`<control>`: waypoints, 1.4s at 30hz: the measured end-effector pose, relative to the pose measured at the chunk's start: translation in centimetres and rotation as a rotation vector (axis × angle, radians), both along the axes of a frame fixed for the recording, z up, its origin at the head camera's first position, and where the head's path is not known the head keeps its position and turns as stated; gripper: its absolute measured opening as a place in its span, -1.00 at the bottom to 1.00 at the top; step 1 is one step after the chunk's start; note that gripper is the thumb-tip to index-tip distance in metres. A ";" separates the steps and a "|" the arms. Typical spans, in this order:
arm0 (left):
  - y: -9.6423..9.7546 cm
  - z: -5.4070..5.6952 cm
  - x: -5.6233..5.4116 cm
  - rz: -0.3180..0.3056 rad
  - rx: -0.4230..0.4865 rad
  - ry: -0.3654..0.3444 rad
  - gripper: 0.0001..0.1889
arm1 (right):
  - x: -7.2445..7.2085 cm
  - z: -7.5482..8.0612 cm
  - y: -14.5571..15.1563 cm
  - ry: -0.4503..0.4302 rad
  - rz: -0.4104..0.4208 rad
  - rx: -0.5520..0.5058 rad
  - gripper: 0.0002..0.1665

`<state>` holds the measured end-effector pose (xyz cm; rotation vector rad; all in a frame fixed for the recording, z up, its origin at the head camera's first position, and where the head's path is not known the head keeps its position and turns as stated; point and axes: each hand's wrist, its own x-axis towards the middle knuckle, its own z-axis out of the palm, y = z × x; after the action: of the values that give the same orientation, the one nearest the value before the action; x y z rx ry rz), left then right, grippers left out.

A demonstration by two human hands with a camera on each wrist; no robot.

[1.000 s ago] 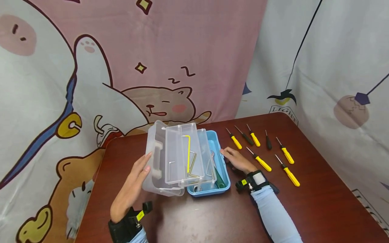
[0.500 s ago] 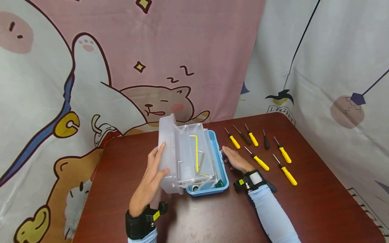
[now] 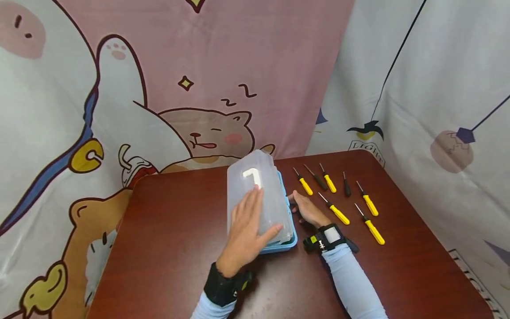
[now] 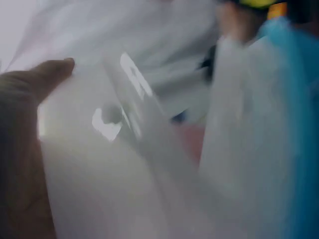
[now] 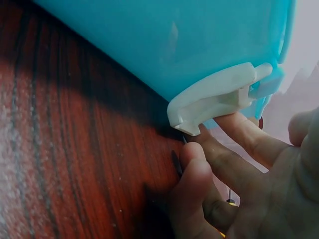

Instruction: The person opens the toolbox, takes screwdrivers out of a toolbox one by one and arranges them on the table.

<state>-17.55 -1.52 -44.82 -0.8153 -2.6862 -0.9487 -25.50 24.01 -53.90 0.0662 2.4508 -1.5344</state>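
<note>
A toolbox with a light blue base (image 3: 279, 249) and a translucent plastic lid (image 3: 275, 195) stands mid-table. The lid leans over the base at a slant, with a gap between them in the left wrist view. My left hand (image 3: 245, 226) lies with straight fingers on the lid's outer face, thumb spread toward the near edge. At the base's right side is my right hand (image 3: 311, 210), its fingertips right by a white latch (image 5: 212, 94) that hangs down. Its fingers are loosely bent, gripping nothing. The lid hides most of the box's contents.
To the right lie several screwdrivers with yellow handles (image 3: 339, 214) and two with dark handles (image 3: 347, 190). The brown table (image 3: 171, 248) reaches back to a hanging cartoon-printed cloth (image 3: 279, 79).
My left hand has swung the lid rightward, from leaning back at the left to over the base, covering the inner tray and hex keys. My right hand has stayed at the box's side.
</note>
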 end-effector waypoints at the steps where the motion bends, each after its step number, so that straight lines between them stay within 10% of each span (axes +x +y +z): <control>1: 1.1 -0.7 0.2 -0.004 -0.110 0.078 -0.03 | 0.1 -0.1 0.0 -0.001 -0.003 -0.003 -0.24; 5: 4.2 -2.8 0.9 0.020 -0.440 0.317 -0.10 | 0.4 -0.3 -0.2 -0.003 0.005 0.002 -0.21; 11: 4.9 -3.0 1.2 0.049 -0.459 0.318 -0.10 | 0.5 0.0 -0.3 -0.003 0.003 0.002 -0.21; 17: 3.4 -1.0 0.9 -0.063 -0.211 0.076 -0.27 | 0.7 0.8 -0.1 -0.067 0.034 -0.011 -0.05; 20: 1.2 -0.2 -0.1 -0.007 -0.069 -0.056 -0.31 | 0.8 1.0 -0.2 -0.071 0.062 -0.007 -0.07; 25: -2.9 -1.3 -3.2 0.176 0.045 -0.301 -0.03 | 0.8 1.1 -0.3 -0.068 0.074 0.036 -0.17; 30: -4.7 -3.0 -4.4 0.120 0.162 -0.568 0.10 | 1.1 1.0 -0.3 -0.020 0.003 0.044 -0.23; 42: -4.6 -3.6 -4.6 0.024 0.282 -0.695 0.02 | 1.5 2.9 -1.5 -0.046 -0.188 -0.056 -0.41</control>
<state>-22.16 -6.07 -48.37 -0.4416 -2.9596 -1.8295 -24.02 22.49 -50.99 0.3261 2.4227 -1.6561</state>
